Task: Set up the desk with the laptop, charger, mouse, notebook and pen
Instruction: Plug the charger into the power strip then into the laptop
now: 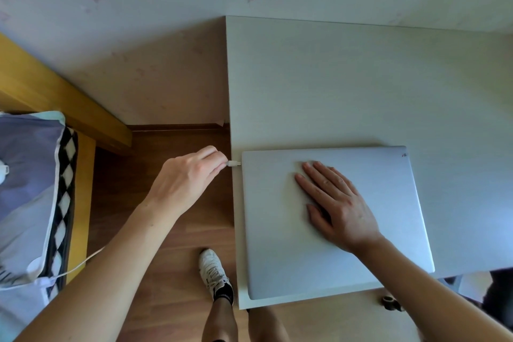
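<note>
Closed laptop point(333, 219) sits at the worktop's point(361, 78) near-left corner. Right hand point(337, 204) lies flat on the lid, fingers straight, likely bracing it. Left hand point(188, 178) pinches the charger plug point(233, 163) at the laptop's left edge, lined up for the port.

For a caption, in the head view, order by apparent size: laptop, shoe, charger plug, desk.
1. desk
2. laptop
3. shoe, though it lies farther away on the floor
4. charger plug

Soft daylight filling scene; counter point(361, 78) glaring pale; wide-angle lens bending edges; bedding point(27, 189) at left blurring slightly.
</note>
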